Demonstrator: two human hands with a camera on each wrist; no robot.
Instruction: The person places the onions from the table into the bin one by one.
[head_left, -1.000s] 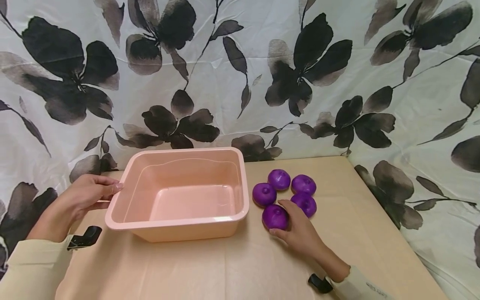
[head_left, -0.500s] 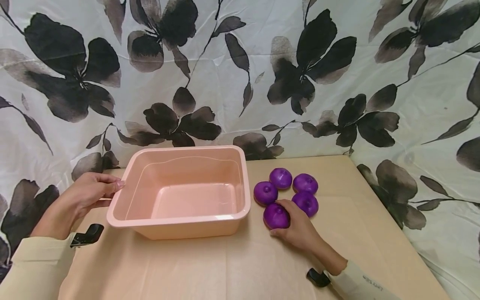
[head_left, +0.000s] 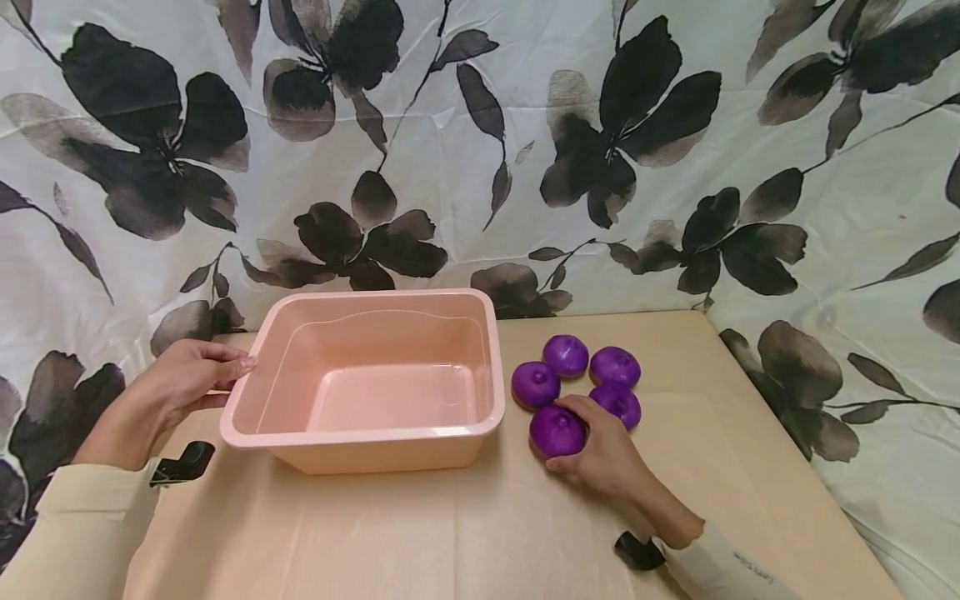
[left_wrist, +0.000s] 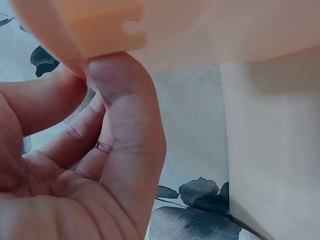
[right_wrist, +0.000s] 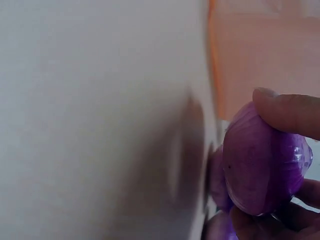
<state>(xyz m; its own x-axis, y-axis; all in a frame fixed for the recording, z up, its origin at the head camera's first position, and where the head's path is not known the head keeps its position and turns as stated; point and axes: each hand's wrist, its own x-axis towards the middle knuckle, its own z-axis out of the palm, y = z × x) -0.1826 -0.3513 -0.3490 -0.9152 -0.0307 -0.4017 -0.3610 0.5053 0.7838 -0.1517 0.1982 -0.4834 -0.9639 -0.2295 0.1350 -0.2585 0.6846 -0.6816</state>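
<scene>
A pink plastic basin [head_left: 382, 457] stands on the table left of the middle. My left hand [head_left: 191, 379] pinches its left rim between thumb and fingers; the left wrist view shows the thumb [left_wrist: 132, 115] pressed against the rim from below. To the right of the basin, my right hand [head_left: 603, 446] grips a purple onion [head_left: 557, 430] from its right side. In the right wrist view the thumb lies on one side of this onion [right_wrist: 265, 160] and the fingers on the other. Several more purple onions [head_left: 536, 384] sit close together just behind it.
A pale tan sheet covers the table [head_left: 480, 533]. Behind and to the right hangs a white cloth [head_left: 465, 200] with dark flower prints. Each wrist carries a small black camera mount [head_left: 183, 464] at its sleeve.
The whole head view has shifted slightly, with the scene drifting to the right. Both hands keep their holds on the basin rim and the onion.
</scene>
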